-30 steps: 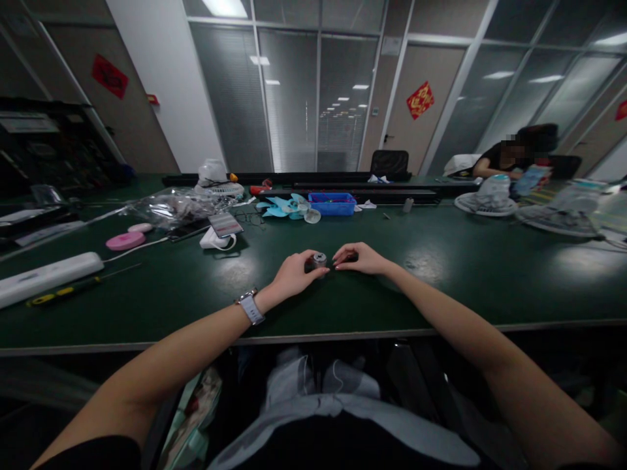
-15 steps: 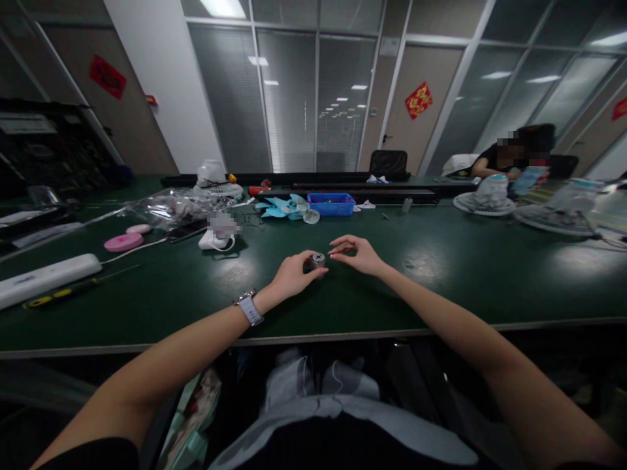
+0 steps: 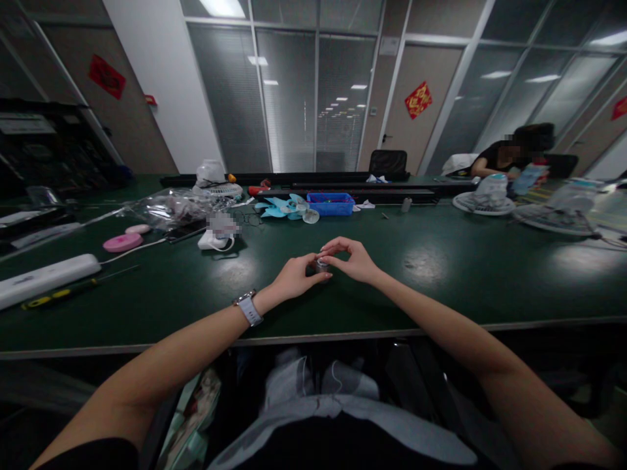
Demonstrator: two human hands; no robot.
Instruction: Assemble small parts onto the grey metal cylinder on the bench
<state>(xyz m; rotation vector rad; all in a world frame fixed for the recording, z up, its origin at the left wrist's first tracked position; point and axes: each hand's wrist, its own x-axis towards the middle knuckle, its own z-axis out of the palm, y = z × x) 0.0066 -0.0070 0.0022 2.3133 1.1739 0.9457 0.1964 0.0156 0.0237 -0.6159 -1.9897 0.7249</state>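
A small silvery metal cylinder (image 3: 322, 266) stands on the green table, near the middle of the view. Around its left side curl the thumb and fingers of my left hand (image 3: 295, 276), which wears a watch on the wrist. My right hand (image 3: 354, 260) is at the cylinder's top from the right, thumb and fingertips close together over the rim. Whether something small is pinched there cannot be made out, and the fingers partly cover the top.
Behind the hands are a blue basket (image 3: 330, 207), blue gloves (image 3: 284, 207) and another small cylinder (image 3: 406, 205). A screwdriver (image 3: 59, 297) and white power strip (image 3: 49, 279) lie left. Fan parts (image 3: 484, 202) and a seated person (image 3: 504, 156) are at right.
My right hand has moved left, from beside the cylinder onto its top. My left hand, still around the cylinder, has shifted slightly to the right with it.
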